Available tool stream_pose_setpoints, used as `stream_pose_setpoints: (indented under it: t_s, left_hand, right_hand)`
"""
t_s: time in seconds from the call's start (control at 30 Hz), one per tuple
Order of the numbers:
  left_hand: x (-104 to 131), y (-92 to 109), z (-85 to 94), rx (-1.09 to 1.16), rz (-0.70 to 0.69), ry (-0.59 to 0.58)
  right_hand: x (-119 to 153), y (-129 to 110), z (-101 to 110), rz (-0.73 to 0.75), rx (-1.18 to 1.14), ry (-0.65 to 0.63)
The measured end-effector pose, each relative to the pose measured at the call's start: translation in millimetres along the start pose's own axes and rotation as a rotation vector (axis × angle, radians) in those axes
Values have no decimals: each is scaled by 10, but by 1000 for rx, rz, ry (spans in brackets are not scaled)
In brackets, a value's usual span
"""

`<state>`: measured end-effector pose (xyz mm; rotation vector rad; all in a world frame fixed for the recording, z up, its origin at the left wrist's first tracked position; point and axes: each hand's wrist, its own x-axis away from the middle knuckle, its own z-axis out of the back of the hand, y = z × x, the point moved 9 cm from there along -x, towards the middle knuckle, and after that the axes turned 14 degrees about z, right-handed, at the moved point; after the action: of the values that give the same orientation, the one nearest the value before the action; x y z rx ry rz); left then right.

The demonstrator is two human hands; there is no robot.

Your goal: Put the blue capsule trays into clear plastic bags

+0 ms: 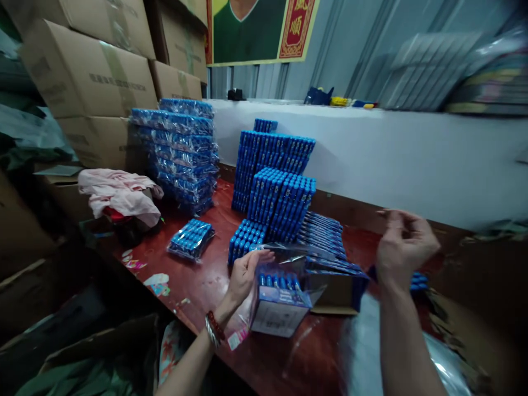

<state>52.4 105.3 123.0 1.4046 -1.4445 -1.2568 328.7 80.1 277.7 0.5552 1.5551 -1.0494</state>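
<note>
Head-worn camera looks forward and down, close.

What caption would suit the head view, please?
Left hand at a bagged box near stacked blue tubes, right hand raised.

One left hand (243,275), one right hand (406,245) — one pink cloth (117,192).

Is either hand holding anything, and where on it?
The left hand holds the clear bag around the box at its upper left. Whether the right hand pinches anything cannot be told.
</note>
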Motion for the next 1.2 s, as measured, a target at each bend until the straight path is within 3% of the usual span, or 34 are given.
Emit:
stream_pose_setpoints:
  t_s: [0.1,0.17,0.23,0.37,0.47,0.7,0.77,1.0,1.2]
  left_hand:
    - [-9,-14,-62,-44,-18,-31]
    - [9,25,-85,-139,-68,-8]
    - [34,66,-92,-247,-110,24]
    - [68,94,-60,-359,-130,53]
    - [89,92,18,-367,-113,101]
    - [14,-20,149,-83,-26,116]
    - [-19,-44,167,-58,-27,117]
    - [-40,-20,132,-217,-96,105]
    - [-15,35,37,-394,-193,87]
  right_hand:
    - [368,-790,-265,419,-169,-461]
    - [765,-1237,-420,656,-153,-640]
    - [1012,-1453,-561,769,-81,-704]
    - [1217,-1582,-825,924,-17,-816]
    - [1258,-1623,-918,987,-26,-801]
    - [1135,-1550,-921,832,-155,-466]
    - [1168,-1556,-904,829,-227,-422]
    - [1286,-1610,-944,936,-153,-445]
    - [1342,-1595,-1028,953,-149,-562]
